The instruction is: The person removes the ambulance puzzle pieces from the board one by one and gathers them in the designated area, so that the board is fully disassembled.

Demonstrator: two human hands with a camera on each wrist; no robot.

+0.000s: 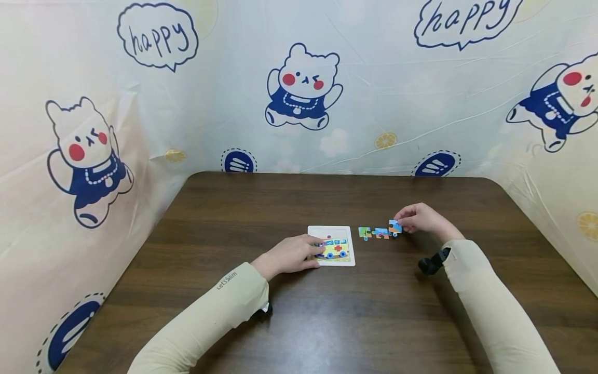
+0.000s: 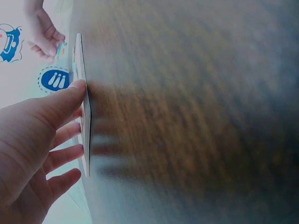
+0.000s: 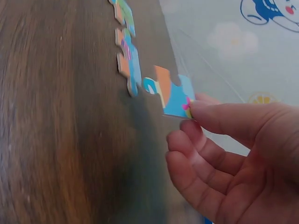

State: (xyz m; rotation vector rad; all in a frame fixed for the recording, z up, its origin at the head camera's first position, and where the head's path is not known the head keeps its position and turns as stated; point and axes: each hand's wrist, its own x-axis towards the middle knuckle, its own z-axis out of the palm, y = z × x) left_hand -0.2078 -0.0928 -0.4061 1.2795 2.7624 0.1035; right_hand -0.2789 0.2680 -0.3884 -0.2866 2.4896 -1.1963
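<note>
- Pale blue and cream, the backdrop [image 1: 233, 78] stands behind the desk; it has printed bears and the word "happy".
- Brown wood grain covers the desk [image 1: 210, 223], which carries the board and the loose pieces.
- One left sleeve [image 1: 205, 311] and one right sleeve [image 1: 495, 306], both light beige, reach over the desk.
- The left hand [image 1: 289, 254] rests on the left side of a square board [image 1: 352, 252]; its grip is apart, the fingers spread and the thumb touching the near edge.
- The right hand [image 1: 422, 218] has its grip clamped on a blue and orange puzzle piece [image 3: 173, 100], between thumb and fingers.
- This board is white-rimmed, flat on the desk, and shows a yellow vehicle [image 1: 343, 254] with red cross.
- Two loose pieces [image 3: 129, 60] lie just beside the board, to its right, near the held piece.
</note>
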